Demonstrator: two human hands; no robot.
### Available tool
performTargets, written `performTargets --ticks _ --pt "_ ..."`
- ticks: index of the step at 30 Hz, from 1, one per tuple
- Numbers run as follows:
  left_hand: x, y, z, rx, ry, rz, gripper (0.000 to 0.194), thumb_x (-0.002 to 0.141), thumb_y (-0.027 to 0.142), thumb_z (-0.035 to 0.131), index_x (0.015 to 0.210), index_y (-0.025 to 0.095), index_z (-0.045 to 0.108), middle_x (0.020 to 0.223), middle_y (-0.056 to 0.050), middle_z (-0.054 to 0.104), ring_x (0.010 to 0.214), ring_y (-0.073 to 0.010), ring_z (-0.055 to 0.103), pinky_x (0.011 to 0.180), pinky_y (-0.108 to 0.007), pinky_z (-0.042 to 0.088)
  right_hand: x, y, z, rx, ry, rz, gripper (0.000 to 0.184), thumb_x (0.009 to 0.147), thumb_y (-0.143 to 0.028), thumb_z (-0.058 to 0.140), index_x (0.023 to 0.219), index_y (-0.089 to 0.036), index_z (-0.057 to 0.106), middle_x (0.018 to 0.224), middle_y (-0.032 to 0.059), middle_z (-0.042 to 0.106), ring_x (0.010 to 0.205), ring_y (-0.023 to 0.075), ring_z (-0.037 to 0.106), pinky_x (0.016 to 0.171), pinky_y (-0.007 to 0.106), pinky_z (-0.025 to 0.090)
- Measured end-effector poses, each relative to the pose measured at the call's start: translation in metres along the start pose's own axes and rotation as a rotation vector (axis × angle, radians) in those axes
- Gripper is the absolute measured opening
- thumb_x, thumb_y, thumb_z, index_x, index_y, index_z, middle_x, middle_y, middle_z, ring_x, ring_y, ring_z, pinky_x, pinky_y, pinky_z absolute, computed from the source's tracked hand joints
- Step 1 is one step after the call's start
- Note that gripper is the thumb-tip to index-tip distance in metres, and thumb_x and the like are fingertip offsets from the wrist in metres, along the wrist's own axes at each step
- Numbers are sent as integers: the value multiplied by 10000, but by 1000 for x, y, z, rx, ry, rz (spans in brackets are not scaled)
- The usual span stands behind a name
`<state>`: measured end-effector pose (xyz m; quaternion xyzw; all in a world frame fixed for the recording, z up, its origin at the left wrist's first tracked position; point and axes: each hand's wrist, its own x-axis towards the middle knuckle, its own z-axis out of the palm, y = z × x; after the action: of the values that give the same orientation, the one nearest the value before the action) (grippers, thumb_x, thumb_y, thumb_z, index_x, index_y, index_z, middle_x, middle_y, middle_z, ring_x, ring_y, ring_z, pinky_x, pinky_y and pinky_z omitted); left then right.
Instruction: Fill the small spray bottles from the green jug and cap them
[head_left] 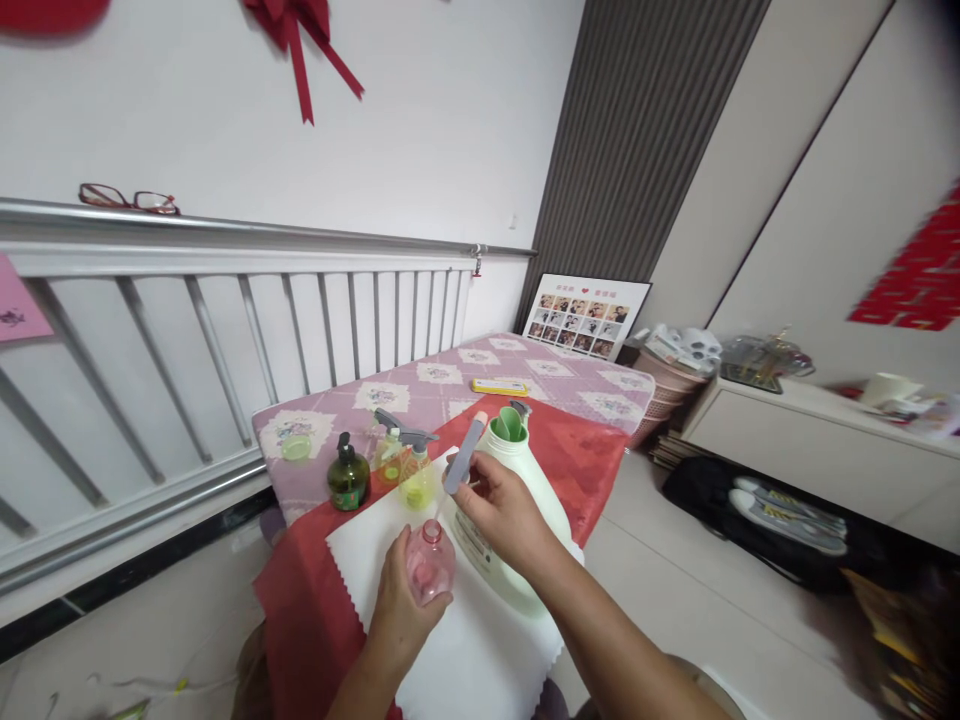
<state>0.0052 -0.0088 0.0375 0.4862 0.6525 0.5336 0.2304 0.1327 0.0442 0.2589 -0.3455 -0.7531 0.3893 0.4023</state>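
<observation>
My left hand (397,600) is closed around a small clear pink bottle (431,565), whose open neck points up. Just above it, my right hand (499,510) grips a grey spray head (465,455) with a pinkish tip. A thin pale tube seems to run from the spray head toward the bottle's mouth; whether it is inside I cannot tell. Partly behind my right hand stands a large pale green jug (536,490) with a green scoop-like piece (510,424) in its opening. Two small spray bottles with yellow-green liquid, one of them a clear spray bottle (416,480), stand beyond the pink bottle.
A dark green pump bottle (349,478) stands left of the spray bottles. A pale green lid (297,447) and a yellow box (499,387) lie on the flowered tablecloth (439,373). White cloth (442,660) covers red cloth (300,590). A radiator (225,330) runs along the wall.
</observation>
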Motion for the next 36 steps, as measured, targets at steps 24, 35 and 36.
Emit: performTargets --ticks 24,35,36 --pt "-5 -16 3 68 -17 9 909 667 243 713 1474 204 297 1518 -176 499 1402 -335 494 1150 -529 434 -5 80 24 -77 -350 96 113 832 -254 638 917 -202 692 1006 62 658 979 235 617 836 343 459" --pt "-4 -15 0 39 -56 -34 896 660 267 711 1467 183 331 1522 -181 503 1412 -340 486 1168 -524 422 -4 87 23 -34 -387 94 315 908 -462 633 1049 -198 731 1098 104 689 1062 266 634 900 391 490" --pt "-4 -15 0 38 -62 -34 899 664 271 712 1469 181 325 1523 -181 501 1415 -338 482 1172 -525 417 -5 88 22 -29 -394 97 339 908 -484 630 1057 -197 733 1103 109 690 1069 272 637 903 398 494"
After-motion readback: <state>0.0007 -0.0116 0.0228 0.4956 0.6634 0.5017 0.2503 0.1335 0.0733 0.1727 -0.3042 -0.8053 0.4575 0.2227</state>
